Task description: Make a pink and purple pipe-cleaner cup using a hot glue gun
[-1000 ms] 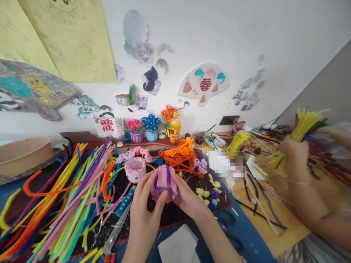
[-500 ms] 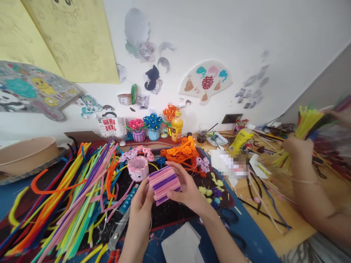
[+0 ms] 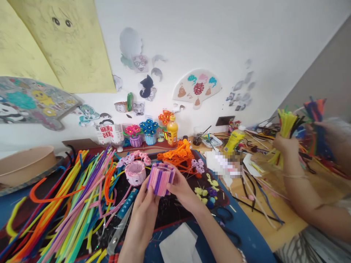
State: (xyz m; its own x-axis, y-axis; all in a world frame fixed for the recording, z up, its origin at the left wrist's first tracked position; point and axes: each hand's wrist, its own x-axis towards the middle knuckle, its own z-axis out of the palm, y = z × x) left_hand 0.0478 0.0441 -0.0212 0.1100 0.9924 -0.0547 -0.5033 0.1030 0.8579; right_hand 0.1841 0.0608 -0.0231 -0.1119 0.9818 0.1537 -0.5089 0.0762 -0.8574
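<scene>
Head view: the left hand (image 3: 144,208) and right hand (image 3: 184,190) are half-curled, gripping opposite sides of a purple-and-pink pipe-cleaner pot (image 3: 159,182) above the dark mat (image 3: 166,213), probably to steady it without squashing its wall. Loose pipe cleaners (image 3: 78,206) lie leftward, apparently for easy reach; a pale pink pot (image 3: 136,179) stands just beyond.

1. Fan-shaped panel (image 3: 189,87), on wall (image 3: 233,33): bears the red character 囍 (double happiness) (image 3: 198,88).
2. White label (image 3: 105,133), near the wall: carries large red characters in two rows; exact wording cannot be read reliably.
3. Orange-yellow drink bottle (image 3: 172,131): dark label, print too small to read.
4. Yellow bottle (image 3: 234,140): lettering illegible.
5. Blue handle (image 3: 128,204): white marks, illegible.
</scene>
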